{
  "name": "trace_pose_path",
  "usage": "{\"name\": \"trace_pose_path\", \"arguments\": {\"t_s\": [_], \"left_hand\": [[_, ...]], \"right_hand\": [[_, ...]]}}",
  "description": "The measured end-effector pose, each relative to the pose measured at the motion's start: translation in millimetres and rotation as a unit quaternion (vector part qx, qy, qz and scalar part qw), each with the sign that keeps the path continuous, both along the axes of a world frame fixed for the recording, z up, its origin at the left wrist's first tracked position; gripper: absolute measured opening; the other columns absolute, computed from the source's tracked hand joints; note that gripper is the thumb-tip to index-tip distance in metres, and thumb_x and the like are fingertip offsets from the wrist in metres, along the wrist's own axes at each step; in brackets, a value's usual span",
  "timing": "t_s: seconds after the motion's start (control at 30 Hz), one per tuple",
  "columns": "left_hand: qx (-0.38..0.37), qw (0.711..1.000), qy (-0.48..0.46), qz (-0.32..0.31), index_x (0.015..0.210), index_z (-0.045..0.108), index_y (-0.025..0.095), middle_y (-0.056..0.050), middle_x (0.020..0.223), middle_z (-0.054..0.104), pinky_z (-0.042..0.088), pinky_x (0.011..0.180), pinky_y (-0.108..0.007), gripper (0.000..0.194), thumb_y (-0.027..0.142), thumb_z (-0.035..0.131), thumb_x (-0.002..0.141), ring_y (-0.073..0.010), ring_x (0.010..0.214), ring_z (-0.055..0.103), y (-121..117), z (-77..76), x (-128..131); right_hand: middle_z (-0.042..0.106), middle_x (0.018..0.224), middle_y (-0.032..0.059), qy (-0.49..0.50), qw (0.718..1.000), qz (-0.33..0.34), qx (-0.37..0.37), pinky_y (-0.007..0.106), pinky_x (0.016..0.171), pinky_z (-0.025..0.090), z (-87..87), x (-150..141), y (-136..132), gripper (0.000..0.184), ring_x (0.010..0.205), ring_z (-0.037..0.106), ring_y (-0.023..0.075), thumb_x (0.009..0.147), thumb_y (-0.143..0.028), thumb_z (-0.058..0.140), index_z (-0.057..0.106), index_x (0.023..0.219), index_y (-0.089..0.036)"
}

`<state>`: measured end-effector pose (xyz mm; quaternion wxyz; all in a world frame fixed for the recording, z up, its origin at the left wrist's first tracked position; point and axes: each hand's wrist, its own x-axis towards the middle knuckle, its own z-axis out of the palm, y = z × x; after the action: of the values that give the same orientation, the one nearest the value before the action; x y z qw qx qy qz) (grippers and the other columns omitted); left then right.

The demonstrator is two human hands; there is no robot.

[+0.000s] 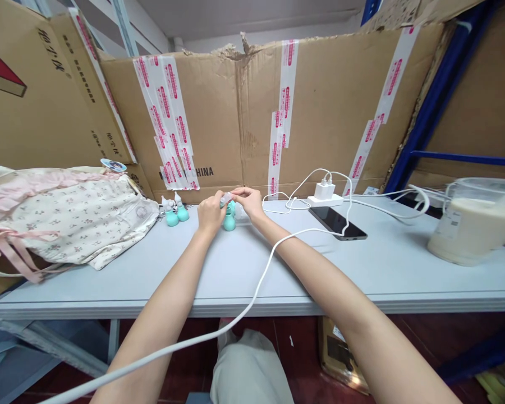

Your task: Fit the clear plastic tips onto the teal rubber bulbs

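Both my hands meet over the far middle of the table (244,264). My left hand (211,214) is closed round a small translucent nozzle-like piece (225,198). At its other end, the fingers of my right hand (249,201) are pinched together; what they grip is too small to make out. Just below the hands stands a teal rubber bulb (229,221) with an open neck, and more teal shows behind it. Some clear plastic (240,212) lies by my right wrist, partly hidden. Left of my hands sit two teal bulbs with whitish tips (180,210).
A floral cloth bag (79,219) fills the left side. On the right are a black phone (337,222), a white charger (325,189) and a tub of milky drink (471,230). A white cable (252,300) crosses over my right arm. Cardboard (219,123) walls the back.
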<state>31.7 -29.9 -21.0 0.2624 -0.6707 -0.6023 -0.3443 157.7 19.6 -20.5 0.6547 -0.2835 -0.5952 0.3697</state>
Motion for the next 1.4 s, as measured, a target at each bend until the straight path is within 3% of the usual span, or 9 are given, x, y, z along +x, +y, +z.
{"name": "trace_pose_path", "arguments": {"t_s": [0.2,0.47,0.9,1.1,1.4], "left_hand": [[0.004,1.0,0.0,0.009,0.095,0.06,0.02,-0.007,0.079,0.069,0.034,0.061,-0.025,0.024,0.04,0.048,0.089,-0.0213,0.076,0.065,-1.1,0.6,-0.3],[-0.004,1.0,-0.016,0.002,0.096,0.06,0.02,-0.008,0.081,0.068,0.033,0.061,-0.027,0.027,0.041,0.045,0.09,-0.0225,0.078,0.065,-1.9,2.8,3.0],[0.017,0.999,-0.049,0.017,0.095,0.06,0.019,-0.007,0.081,0.068,0.034,0.063,-0.025,0.028,0.043,0.047,0.089,-0.0213,0.078,0.063,-4.7,1.1,3.4],[0.019,0.999,-0.026,0.009,0.097,0.061,0.018,-0.008,0.081,0.068,0.036,0.065,-0.026,0.034,0.046,0.043,0.09,-0.022,0.08,0.064,-3.4,-0.9,3.4],[0.009,1.0,0.001,-0.002,0.1,0.062,0.018,-0.009,0.085,0.068,0.036,0.068,-0.027,0.036,0.047,0.043,0.09,-0.0228,0.082,0.063,-0.5,-3.0,1.8]], "right_hand": [[0.071,0.077,0.0028,-0.02,0.999,-0.023,0.011,0.031,0.083,0.049,2.4,-0.7,-1.5,0.014,0.082,0.065,0.0174,0.055,-0.025,0.078,0.068,0.062,-0.018],[0.067,0.072,0.0021,0.014,0.999,0.04,0.033,0.03,0.074,0.051,6.2,5.1,-1.3,0.021,0.073,0.063,0.0161,0.048,-0.029,0.081,0.066,0.057,-0.017],[0.07,0.081,0.0043,0.02,0.997,0.077,0.0,0.031,0.079,0.051,6.7,2.2,-1.6,0.03,0.08,0.064,0.0172,0.047,-0.038,0.082,0.066,0.061,-0.016],[0.07,0.081,0.0044,0.019,0.993,0.11,-0.045,0.031,0.078,0.051,5.3,3.8,-2.2,0.037,0.083,0.064,0.0172,0.052,-0.047,0.079,0.064,0.067,-0.016],[0.071,0.088,0.0042,0.019,0.983,0.127,-0.132,0.026,0.075,0.047,5.3,7.9,-5.2,0.039,0.086,0.062,0.015,0.051,-0.044,0.081,0.067,0.075,-0.016]]}}
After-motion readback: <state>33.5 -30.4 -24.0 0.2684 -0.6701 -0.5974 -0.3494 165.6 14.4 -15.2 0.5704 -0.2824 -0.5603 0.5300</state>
